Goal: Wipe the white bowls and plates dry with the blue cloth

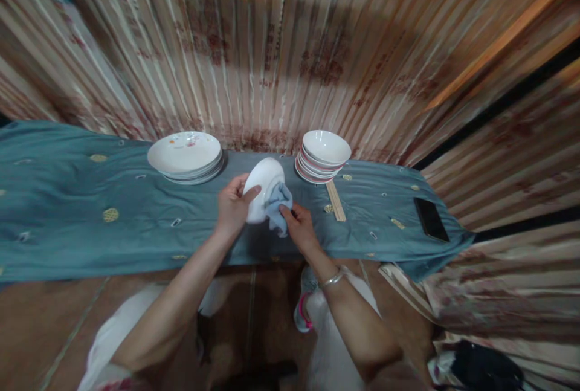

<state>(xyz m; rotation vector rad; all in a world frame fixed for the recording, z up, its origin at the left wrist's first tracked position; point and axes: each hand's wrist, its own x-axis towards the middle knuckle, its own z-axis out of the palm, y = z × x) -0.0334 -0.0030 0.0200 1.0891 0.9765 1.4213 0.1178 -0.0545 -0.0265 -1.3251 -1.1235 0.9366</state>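
Caught right in the middle of a wipe, judging by the setup. Had a white dish (pixel 260 180) pinched in the left hand (pixel 233 200), between thumb in front and fingers behind, tipped up steeply and lifted over the teal tablecloth (pixel 136 231). Couldn't tell inside from underside at that angle, tbh.

In the right hand (pixel 298 222), pinched a crumpled light blue cloth (pixel 277 199) between thumb and fingers, bunched against the lower right part of the dish and dangling loose below. Wore a silver bracelet (pixel 333 279) on that wrist, too.

Had the dish roughly between two piles, a little nearer the front. To the left, saw a stack of plates (pixel 183 154) with a floral print on the top one; to the right, a stack of bowls (pixel 326 146) with reddish bands on the sides. Just in front of the bowls, spotted some pale chopsticks (pixel 336 202) lying flat, too fuzzy to count. Over near the right end, noticed a black smartphone (pixel 430 219) lying well apart from the rest.

As for the next move, probably called for keeping a firm pinch on that smooth rim, working the cloth across the rest of the face, then turning the dish a bit to reach the spot under the left thumb. Seemed worth minding the dangling cloth end as well.
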